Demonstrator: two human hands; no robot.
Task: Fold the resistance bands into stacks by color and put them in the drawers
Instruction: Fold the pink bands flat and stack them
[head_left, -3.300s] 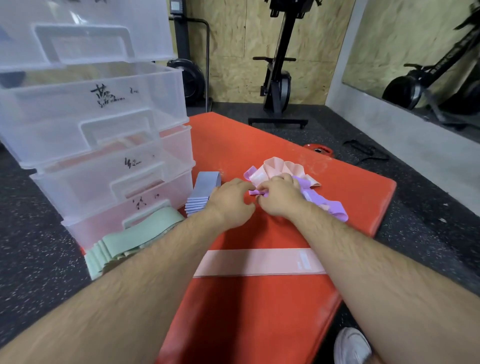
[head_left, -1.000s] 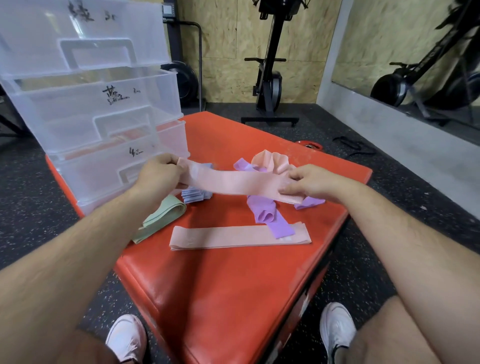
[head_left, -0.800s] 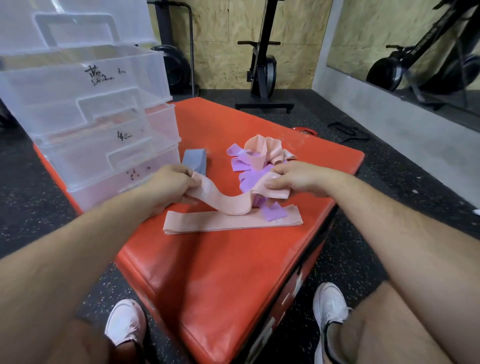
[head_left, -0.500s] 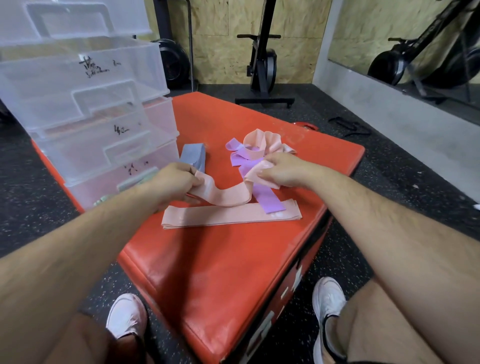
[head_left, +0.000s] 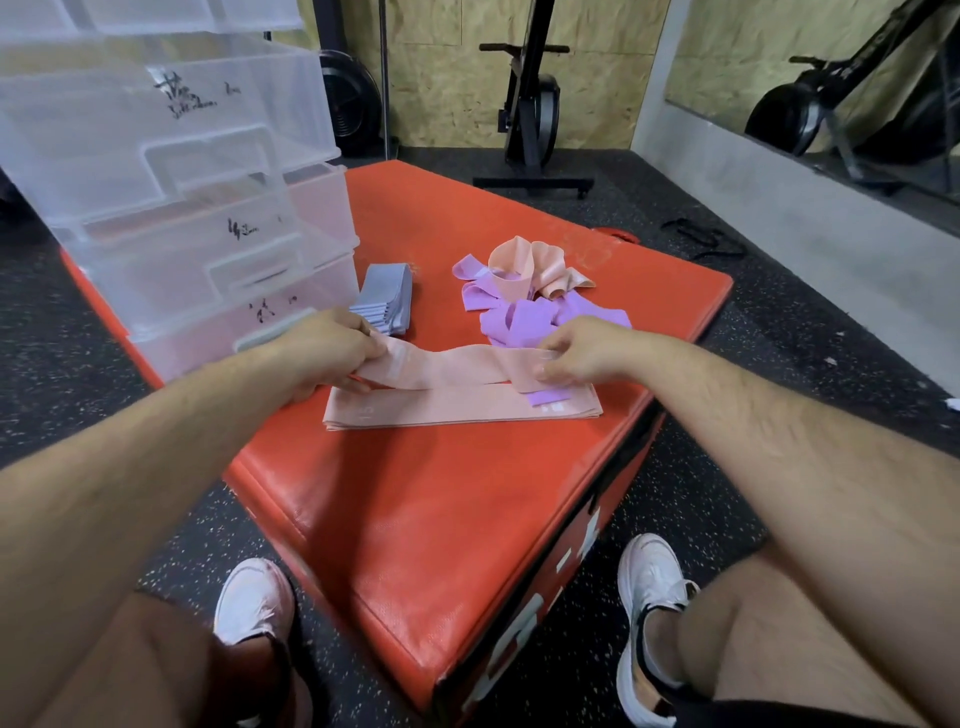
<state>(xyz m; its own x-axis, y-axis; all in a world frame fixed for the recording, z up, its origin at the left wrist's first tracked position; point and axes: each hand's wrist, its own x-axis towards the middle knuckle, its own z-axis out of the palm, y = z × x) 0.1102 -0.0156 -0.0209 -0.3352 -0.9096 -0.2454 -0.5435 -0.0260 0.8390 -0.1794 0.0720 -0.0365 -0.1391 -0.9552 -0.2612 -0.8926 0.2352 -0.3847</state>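
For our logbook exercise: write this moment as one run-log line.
step: stacking pink | left hand: grips held pink band | right hand: pinches other end | below: flat pink band | unsorted: purple bands

Your left hand (head_left: 323, 352) pinches the left end of the pink band (head_left: 457, 365), your right hand (head_left: 584, 353) pinches its right end, both forearms stretched forward toward it.

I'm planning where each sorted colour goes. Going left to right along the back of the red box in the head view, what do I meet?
clear plastic drawers → folded grey-blue band stack → loose heap of purple and pink bands
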